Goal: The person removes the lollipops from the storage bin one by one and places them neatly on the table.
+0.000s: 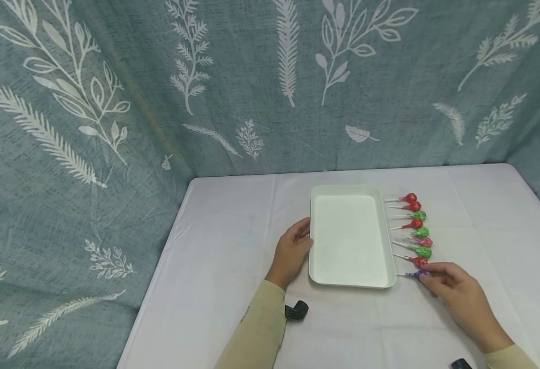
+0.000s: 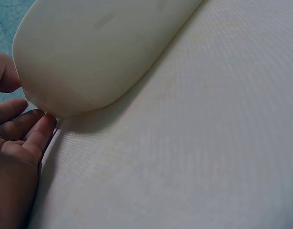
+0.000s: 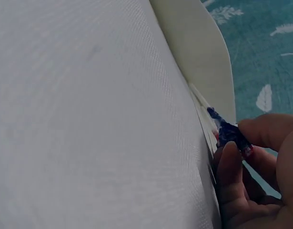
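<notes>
A shallow white tray [image 1: 349,283] lies on the table, and my left hand [image 1: 291,253] holds it by its left edge. Up close in the left wrist view, the fingers [image 2: 44,131] meet the tray's rim [image 2: 60,114]. To the right of the tray, my right hand [image 1: 456,292] pinches a purple-wrapped lollipop [image 1: 416,274] by its head between thumb and fingers. In the right wrist view its dark blue-purple wrapper [image 3: 227,133] shows between the fingertips, with the white stick pointing toward the tray. This lollipop is the nearest in a column of several others.
Along the tray's right side lie several red [image 1: 416,223], green [image 1: 423,251] and pink [image 1: 425,241] lollipops, sticks toward the tray. A black object [image 1: 299,310] is by the left wrist, another [image 1: 461,364] by the right. Leaf-patterned teal cloth [image 1: 260,87] hangs behind the white-covered table [image 1: 223,230].
</notes>
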The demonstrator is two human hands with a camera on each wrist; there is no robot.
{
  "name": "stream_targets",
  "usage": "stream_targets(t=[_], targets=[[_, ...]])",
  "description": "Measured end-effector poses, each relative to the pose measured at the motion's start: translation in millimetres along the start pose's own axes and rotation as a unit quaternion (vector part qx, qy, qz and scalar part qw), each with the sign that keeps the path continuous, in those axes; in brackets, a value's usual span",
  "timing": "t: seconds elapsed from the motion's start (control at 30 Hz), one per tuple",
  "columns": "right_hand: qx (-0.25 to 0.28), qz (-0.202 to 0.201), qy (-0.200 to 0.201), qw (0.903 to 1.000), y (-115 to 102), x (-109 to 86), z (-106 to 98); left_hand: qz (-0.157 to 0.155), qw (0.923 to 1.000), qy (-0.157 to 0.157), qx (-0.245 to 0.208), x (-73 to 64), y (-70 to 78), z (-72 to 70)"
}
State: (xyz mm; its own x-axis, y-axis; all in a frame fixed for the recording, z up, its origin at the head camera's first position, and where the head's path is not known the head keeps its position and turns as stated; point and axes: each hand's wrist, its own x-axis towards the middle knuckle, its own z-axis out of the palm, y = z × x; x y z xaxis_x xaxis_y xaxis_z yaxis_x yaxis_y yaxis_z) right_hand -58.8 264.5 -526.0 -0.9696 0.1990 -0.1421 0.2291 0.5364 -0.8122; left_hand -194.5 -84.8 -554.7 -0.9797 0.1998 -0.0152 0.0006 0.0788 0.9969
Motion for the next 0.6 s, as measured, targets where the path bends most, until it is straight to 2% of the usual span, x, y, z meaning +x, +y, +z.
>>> stream_targets(t=[0.3,0.6], targets=[[-0.013,0.014,0.023,0.9995,-3.0,2.6,1.1,0.002,0.9999,0.000,-0.012,1.1,-2.1,0.1],[-0.018,0.035,0.018,0.9990,-3.4,3.3,0.1,-0.001,1.0000,-0.001,-0.008,-1.2,-0.7,-0.5]])
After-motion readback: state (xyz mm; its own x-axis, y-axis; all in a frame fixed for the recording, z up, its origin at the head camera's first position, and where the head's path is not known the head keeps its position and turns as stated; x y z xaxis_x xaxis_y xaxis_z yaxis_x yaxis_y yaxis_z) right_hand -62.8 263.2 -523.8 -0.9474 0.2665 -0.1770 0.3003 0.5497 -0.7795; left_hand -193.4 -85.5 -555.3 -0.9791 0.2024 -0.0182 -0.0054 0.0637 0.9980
